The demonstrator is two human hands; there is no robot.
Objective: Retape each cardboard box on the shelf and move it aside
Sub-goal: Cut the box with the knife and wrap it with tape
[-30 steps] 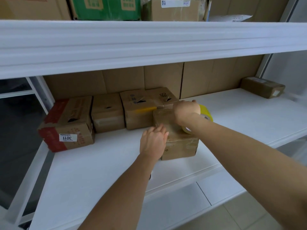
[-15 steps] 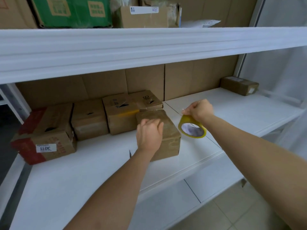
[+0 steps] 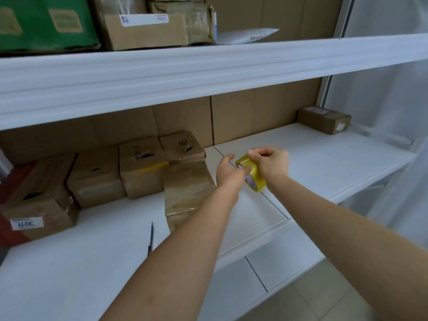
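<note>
Both hands off the box point(image 3: 187, 186), fingers point(image 3: 253, 154) pinching at the tape roll point(image 3: 251, 176), probably hunting its end; next, stick it down.

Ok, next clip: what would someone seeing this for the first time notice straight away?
Both hands meet mid-frame over the white shelf: the right hand holds a yellow tape roll and the left hand touches its other side. Just left of them a heavily taped cardboard box sits forward of a row of worn boxes along the back. One small box stands alone at far right.
</note>
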